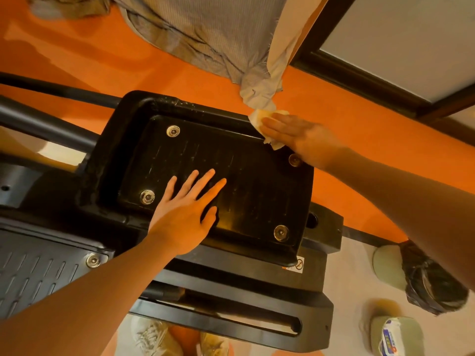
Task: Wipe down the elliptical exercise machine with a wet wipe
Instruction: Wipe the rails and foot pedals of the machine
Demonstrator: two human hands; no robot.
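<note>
Though 2 hands (298, 136), 1 wipe (259, 116).

Warm, dim orange light floods the scene, glinting off the glossy black pedal (205, 173) at centre, while wide-angle bending curves edges at 9 and 3 o'clock, slightly soft throughout.

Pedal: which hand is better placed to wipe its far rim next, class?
Right. The right hand already presses the wipe on the pedal's far rim; the left hand lies flat mid-pedal, holding nothing.
</note>
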